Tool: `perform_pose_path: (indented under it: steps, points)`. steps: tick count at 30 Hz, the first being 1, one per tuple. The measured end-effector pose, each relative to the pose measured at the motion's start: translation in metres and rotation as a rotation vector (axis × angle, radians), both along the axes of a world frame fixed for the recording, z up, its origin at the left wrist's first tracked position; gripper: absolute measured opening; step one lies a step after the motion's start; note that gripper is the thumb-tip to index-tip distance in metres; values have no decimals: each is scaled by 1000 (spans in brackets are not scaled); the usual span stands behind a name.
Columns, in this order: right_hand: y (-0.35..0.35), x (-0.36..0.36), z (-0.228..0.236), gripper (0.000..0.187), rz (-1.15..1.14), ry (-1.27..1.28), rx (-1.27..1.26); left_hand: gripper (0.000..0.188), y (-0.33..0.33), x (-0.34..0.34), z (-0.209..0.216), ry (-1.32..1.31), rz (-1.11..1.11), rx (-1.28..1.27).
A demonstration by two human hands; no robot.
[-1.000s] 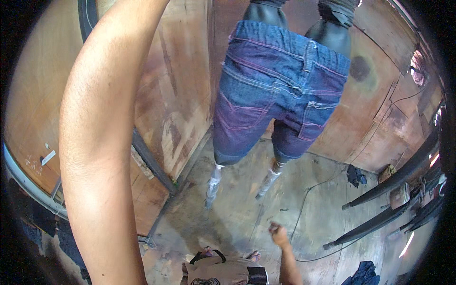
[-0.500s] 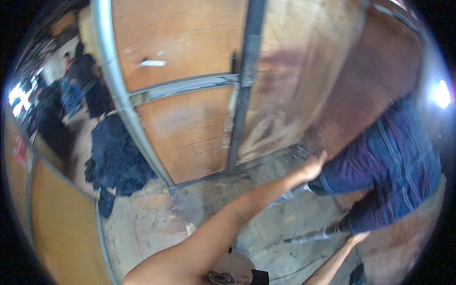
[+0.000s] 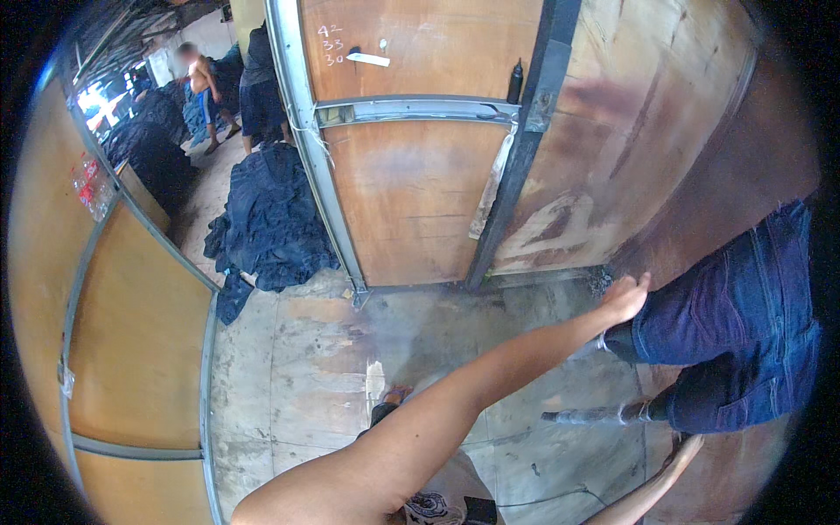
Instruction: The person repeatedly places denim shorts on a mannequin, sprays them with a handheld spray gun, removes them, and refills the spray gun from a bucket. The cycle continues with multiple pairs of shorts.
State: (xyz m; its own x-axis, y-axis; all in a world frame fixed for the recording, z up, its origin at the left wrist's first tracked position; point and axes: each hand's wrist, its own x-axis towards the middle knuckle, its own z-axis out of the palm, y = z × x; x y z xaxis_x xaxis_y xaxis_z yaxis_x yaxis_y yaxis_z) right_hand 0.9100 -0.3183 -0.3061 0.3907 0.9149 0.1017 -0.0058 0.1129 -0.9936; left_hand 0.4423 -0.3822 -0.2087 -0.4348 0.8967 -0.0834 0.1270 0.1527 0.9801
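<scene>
Denim shorts [image 3: 739, 297] sit on dark mannequin legs [image 3: 625, 343] at the frame's right. The left hand [image 3: 625, 299] lies at one hem, the right hand [image 3: 687, 453] below the other leg; whether either grips cloth cannot be told. The left forearm [image 3: 494, 372] obscures the central floor [image 3: 297, 385]. Upper centre: wooden panels [image 3: 402, 197]; upper left: a dark garment pile [image 3: 271, 219].

Pretty dim on the right, where the denim shorts [image 3: 735, 306] look murky with a purple tint. There's 1 blown-out white glare [image 3: 98, 101] upper left. Soft shadow on the floor [image 3: 542, 464], far background kinda fuzzy, metal door frame [image 3: 308, 131] bending fisheye-style, all 4 corners black.
</scene>
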Motion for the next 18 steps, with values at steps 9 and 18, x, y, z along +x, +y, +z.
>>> perform_pose_path:
  steps: [9,18]
  points:
    - [1,46,12,46,149,56,-214,50,7,-11,44,73,125,9]
    - [-43,18,31,43,287,359,-106,57,31,-7,30,508,-140,114]
